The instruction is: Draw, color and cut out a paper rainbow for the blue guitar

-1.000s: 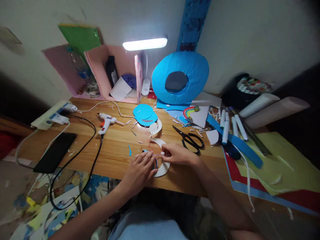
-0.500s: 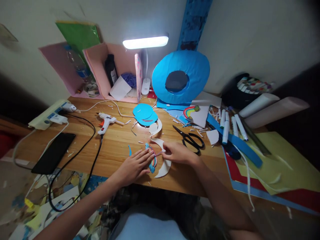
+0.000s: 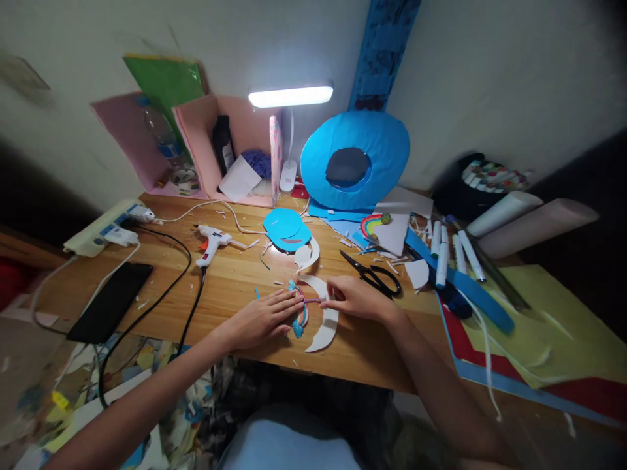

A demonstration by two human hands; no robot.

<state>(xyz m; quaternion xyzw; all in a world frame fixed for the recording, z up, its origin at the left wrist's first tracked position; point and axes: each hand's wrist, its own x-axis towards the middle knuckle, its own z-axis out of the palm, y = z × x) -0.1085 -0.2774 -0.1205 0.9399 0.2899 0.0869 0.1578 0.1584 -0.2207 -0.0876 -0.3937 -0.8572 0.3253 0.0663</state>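
Note:
My left hand (image 3: 267, 315) lies flat, fingers stretched, over the left side of a small rainbow piece (image 3: 300, 313) with blue ends. From under its fingertips a thin pinkish-purple strip (image 3: 313, 300) runs to the right, across a white crescent-shaped cutout (image 3: 326, 329). The far end of that strip is pinched between the thumb and fingers of my right hand (image 3: 350, 297), which rests over the crescent's right edge. Black scissors (image 3: 372, 274) lie open just beyond my right hand. A smaller white crescent (image 3: 311, 254) and blue paper discs (image 3: 287, 228) lie farther back.
A glue gun (image 3: 213, 245), phone (image 3: 110, 301) and power strip (image 3: 98, 228) with trailing cables occupy the left. Behind stand a pink box (image 3: 196, 150), a lit lamp (image 3: 291, 96) and a blue ring (image 3: 313, 153). Markers (image 3: 442, 261) and coloured sheets (image 3: 548, 326) lie right.
My right hand has shifted slightly right with the strip's end, and more of the strip shows between the hands. My left hand lies flatter. The camera view has tilted a little.

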